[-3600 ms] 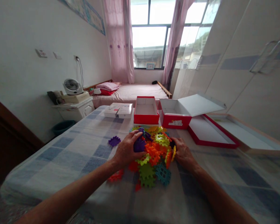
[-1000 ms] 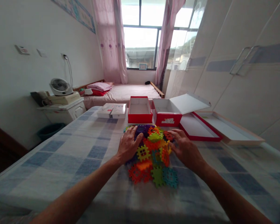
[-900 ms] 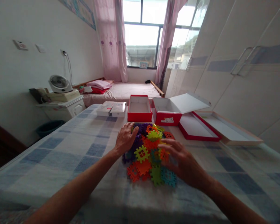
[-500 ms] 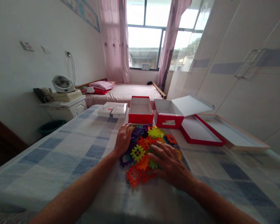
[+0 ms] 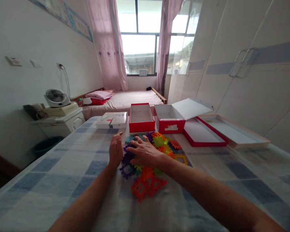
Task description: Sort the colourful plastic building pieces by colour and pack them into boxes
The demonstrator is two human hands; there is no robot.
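Observation:
A heap of plastic gear-shaped toy pieces (image 5: 148, 174) in orange, purple, yellow-green and teal lies on the checked tablecloth. My right hand (image 5: 145, 152) rests palm down over the left part of the heap, fingers spread, hiding the pieces below it. Along the heap's left edge stands my left hand (image 5: 115, 150), on its side with the palm toward the pieces and nothing gripped in it. Red-orange gears (image 5: 140, 189) lie at the near edge, and a yellow gear frame (image 5: 181, 159) sits at the right.
Behind the heap stand an open red box (image 5: 142, 126) and a second red box (image 5: 170, 127) with its lid raised. A shallow red tray (image 5: 205, 143) and a pale tray (image 5: 250, 145) lie to the right. White boxes (image 5: 111, 120) are at the back left.
My right hand has swept leftward across the heap. My left hand has shifted left, off the purple pieces. The view has turned slightly, and the orange pieces in front look more spread out.

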